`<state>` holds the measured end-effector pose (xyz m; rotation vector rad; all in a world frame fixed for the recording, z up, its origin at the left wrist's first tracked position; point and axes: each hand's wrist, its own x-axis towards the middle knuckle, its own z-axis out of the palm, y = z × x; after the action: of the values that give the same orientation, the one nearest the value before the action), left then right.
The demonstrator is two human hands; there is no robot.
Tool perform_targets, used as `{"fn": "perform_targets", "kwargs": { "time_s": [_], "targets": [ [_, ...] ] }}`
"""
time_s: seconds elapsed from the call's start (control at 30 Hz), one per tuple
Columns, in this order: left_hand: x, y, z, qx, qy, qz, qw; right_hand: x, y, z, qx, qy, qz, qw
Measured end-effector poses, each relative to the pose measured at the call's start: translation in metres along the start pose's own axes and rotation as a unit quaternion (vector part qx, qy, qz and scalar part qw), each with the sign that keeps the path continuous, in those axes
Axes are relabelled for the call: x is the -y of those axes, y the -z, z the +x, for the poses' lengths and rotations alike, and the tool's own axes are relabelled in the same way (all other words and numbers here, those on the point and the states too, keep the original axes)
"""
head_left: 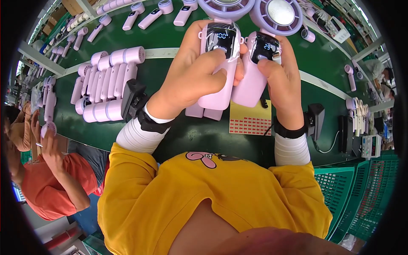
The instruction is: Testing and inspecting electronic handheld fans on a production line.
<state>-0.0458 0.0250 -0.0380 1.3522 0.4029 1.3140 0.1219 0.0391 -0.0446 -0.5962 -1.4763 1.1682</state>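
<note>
My left hand (187, 83) is closed around a pale pink handheld fan (212, 97), its thumb on the button below a lit black display. Beside it, my right hand (282, 83) grips a second pink handheld fan (246, 91), tilted, with its thumb at the button under another lit display. Both round purple fan heads point away from me, partly cut off by the upper edge. Under the left fan, the ends of more pink handles (213, 114) show on the bench. A yellow sheet with rows of red stickers (250, 124) lies below the right fan.
A stack of pink fans (108, 80) lies on the green bench (178, 146) to the left. More fans (159, 15) line the far side. A small control box (371, 146) and green crates (335, 187) are at the right. A co-worker in red (59, 182) holds a fan at the left.
</note>
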Motion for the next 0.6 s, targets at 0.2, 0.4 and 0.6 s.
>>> {"fn": "perform_targets", "kwargs": {
  "time_s": [0.2,0.4,0.6],
  "targets": [
    [0.0022,0.0000,-0.0028,-0.001,-0.015,0.014,1.000,0.0000,-0.0014,-0.0030,-0.007,0.017,-0.001,1.000],
    [-0.0002,0.0033,-0.0024,0.018,0.015,-0.068,0.997,0.0045,-0.0021,-0.0049,-0.003,-0.013,-0.054,0.998],
    [0.0010,0.0045,-0.0025,0.028,0.002,-0.070,0.997,0.0049,-0.0032,-0.0050,-0.005,-0.006,-0.070,0.997]
  ]
}}
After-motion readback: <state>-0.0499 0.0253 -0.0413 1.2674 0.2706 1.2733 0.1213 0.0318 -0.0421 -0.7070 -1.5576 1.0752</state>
